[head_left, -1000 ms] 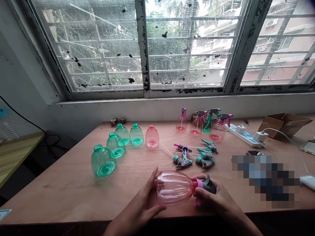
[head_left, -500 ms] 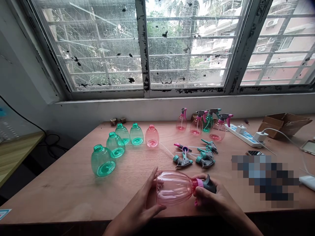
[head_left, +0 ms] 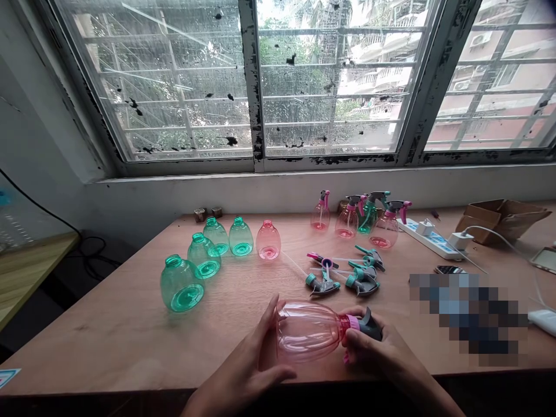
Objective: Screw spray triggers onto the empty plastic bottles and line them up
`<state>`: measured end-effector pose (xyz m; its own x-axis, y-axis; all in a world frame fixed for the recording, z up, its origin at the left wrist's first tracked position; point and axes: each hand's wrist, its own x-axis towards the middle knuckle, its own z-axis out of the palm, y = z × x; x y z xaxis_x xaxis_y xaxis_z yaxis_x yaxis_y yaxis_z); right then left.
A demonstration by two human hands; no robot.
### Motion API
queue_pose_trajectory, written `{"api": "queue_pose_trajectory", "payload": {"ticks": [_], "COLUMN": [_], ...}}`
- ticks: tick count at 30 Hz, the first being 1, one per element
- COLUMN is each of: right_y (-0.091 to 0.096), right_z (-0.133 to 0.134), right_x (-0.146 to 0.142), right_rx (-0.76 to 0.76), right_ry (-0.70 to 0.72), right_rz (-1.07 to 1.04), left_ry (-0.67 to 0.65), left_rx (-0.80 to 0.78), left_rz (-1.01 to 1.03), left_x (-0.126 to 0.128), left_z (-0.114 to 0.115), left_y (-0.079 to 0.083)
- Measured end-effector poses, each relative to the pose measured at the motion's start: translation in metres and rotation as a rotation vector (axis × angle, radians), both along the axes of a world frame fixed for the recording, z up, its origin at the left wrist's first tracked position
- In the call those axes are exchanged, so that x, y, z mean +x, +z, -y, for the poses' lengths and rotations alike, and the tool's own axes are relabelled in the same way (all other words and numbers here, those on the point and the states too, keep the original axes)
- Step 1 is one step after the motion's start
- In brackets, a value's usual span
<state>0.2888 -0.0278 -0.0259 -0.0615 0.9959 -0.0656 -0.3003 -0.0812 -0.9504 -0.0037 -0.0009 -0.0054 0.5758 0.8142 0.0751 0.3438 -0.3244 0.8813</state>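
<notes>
A clear pink spray bottle [head_left: 308, 333] lies sideways above the front of the table, its base to the left. At its neck, my right hand [head_left: 373, 347] is closed around the pink collar and the dark grey trigger head [head_left: 369, 325]. My left hand [head_left: 256, 359] is spread beside the bottle's base, thumb held off below it and fingertips at its upper left edge. Whether those fingers touch the bottle is unclear. Just beyond lie several loose trigger sprayer heads [head_left: 322, 285], grey with green or pink parts, with thin tubes.
Several open green bottles [head_left: 182, 285] and one pink bottle [head_left: 268, 240] stand at left and centre. Assembled spray bottles [head_left: 385, 229] stand at the back. A power strip [head_left: 434, 237], a cardboard box [head_left: 499, 220] and a blurred patch [head_left: 473, 315] are at right.
My left thumb has moved slightly down, away from the pink bottle. The bottle and my right hand stay almost in place.
</notes>
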Motion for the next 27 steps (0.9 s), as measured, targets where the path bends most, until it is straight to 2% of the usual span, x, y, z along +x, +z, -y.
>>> {"api": "queue_pose_trajectory", "payload": {"ticks": [6, 10, 19, 27], "right_y": [-0.002, -0.004, -0.003, -0.004], "right_z": [0.000, -0.001, -0.002, -0.003], "right_x": [0.001, 0.001, 0.002, 0.002], "right_rx": [0.010, 0.044, 0.044, 0.031], "right_ry": [-0.001, 0.030, 0.070, 0.063], "right_rz": [0.001, 0.004, 0.005, 0.034], "left_ry": [0.016, 0.031, 0.019, 0.009], "left_rx": [-0.063, -0.043, -0.034, 0.038], "left_rz": [-0.007, -0.068, -0.001, -0.048], "left_x": [0.002, 0.001, 0.002, -0.001], "left_z": [0.003, 0.004, 0.001, -0.004], "left_y": [0.010, 0.012, 0.006, -0.004]}}
